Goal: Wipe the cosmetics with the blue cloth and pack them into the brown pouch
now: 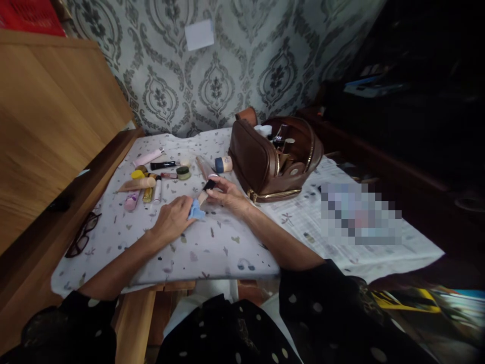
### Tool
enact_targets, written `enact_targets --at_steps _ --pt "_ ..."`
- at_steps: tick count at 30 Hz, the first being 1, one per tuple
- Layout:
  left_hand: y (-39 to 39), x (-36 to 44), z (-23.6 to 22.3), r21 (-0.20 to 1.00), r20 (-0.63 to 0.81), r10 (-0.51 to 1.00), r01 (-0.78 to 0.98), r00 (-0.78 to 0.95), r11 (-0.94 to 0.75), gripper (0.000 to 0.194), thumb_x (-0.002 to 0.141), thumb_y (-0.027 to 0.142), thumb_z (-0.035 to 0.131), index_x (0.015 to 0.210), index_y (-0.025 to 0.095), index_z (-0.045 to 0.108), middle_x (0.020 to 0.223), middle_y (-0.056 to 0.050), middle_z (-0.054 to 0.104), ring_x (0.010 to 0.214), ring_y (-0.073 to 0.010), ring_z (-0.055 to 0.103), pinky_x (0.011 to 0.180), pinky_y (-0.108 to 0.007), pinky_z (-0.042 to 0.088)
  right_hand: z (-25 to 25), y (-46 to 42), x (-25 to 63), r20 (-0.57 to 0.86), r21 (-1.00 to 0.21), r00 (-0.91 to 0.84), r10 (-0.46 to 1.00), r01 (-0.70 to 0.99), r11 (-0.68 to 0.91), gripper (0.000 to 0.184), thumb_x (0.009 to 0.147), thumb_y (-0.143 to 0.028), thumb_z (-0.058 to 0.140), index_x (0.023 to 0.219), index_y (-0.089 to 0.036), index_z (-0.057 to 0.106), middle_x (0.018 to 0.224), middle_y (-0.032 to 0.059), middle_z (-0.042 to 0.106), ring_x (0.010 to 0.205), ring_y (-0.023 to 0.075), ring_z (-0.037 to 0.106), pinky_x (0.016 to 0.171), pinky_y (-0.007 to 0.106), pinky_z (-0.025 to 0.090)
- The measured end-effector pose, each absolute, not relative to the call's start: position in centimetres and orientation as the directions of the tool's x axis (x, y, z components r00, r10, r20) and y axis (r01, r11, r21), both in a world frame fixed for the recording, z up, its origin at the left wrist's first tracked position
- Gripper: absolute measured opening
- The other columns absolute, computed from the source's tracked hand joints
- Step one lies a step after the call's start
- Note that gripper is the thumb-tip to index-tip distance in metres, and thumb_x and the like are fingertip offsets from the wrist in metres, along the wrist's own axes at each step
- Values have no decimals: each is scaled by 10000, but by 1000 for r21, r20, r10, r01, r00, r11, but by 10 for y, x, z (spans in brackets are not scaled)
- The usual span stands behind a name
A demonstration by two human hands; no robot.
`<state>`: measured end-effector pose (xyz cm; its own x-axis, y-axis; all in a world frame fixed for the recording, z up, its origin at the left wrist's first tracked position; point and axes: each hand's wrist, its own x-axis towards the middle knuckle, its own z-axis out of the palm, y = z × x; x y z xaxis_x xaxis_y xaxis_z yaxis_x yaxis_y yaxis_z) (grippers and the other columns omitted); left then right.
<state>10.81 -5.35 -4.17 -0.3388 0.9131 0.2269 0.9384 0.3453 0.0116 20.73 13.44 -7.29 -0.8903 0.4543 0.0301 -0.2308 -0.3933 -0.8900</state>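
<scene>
Between my two hands, over the middle of the table, is a small beige cosmetic bottle [202, 197] with a black cap [209, 185]. The fingers of my right hand [229, 196] are closed around its capped end. My left hand [174, 217] pinches a light blue cloth [196, 210] against the bottle's lower end. Just beyond my right hand lies a pale pink tube [205, 168]. A jar with a dark blue lid [223, 164] rests on its side beside the open brown makeup bag [257, 156], which has several items inside.
To the left lie several cosmetics, among them a beige tube [137, 184], a black-handled brush [163, 165], a green jar [183, 173] and a pink bottle [149, 157]. Dark-framed glasses [83, 235] sit at the left edge. A wooden panel [56, 116] stands left; a patterned wall [215, 86] is behind.
</scene>
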Motion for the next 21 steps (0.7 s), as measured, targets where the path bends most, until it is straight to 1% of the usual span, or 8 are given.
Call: enact_targets --at_steps 3,6,8,10,11,14,18,21 --pt "-41 117 -38 53 234 934 963 -269 264 242 876 417 657 921 231 508 941 -54 659 884 -248 653 625 -308 424 -71 137 209 32 -899 -868 496 -241 -365 645 523 -290 909 1096 -253 614 903 -17 675 845 162 644 791 322 550" --pt "-30 118 -29 228 331 913 959 -238 167 269 919 497 564 925 233 512 868 -20 629 813 -212 638 651 -302 442 -67 138 211 70 -897 -869 489 -269 -351 673 508 -252 905 1101 -252 587 924 -13 697 874 168 650 876 347 521" --pt "-23 117 -19 333 463 845 936 -266 112 280 963 492 473 1027 226 533 927 -34 626 864 -208 628 735 -318 473 -63 137 212 105 -900 -881 461 -282 -333 647 503 -238 903 1069 -248 590 929 -18 699 874 161 645 902 346 507" --pt "-17 115 -8 376 557 785 925 -272 53 315 989 470 411 1104 218 560 1031 -67 619 965 -216 612 840 -344 484 -60 136 213 141 -909 -895 422 -286 -303 618 504 -225 901 1041 -243 596 904 -31 694 845 147 633 897 330 500" --pt "-13 114 -3 386 569 780 922 -260 25 329 994 464 393 1090 215 586 1058 -77 616 1000 -219 604 879 -355 481 -58 135 214 157 -915 -902 403 -287 -285 610 507 -218 899 1037 -242 598 890 -37 690 830 140 626 886 321 499" --pt "-5 110 7 484 501 827 875 -256 -22 391 1002 478 360 955 211 643 1010 -78 640 986 -211 616 905 -358 486 -54 135 216 182 -930 -915 361 -280 -240 604 520 -201 891 1046 -241 595 860 -50 679 812 133 615 862 307 499" --pt "1 99 4 693 373 846 721 -382 20 464 980 587 363 939 226 652 930 -47 686 935 -194 650 885 -326 505 -54 135 218 184 -925 -921 343 -280 -257 644 516 -191 893 1076 -247 582 850 -58 681 827 141 630 881 316 497" --pt "0 91 -6 805 251 852 588 -459 80 541 940 680 366 903 228 662 724 -24 651 840 -199 663 808 -315 531 -55 136 217 184 -912 -921 343 -290 -289 688 498 -182 901 1105 -256 585 863 -58 683 820 142 636 879 315 510"
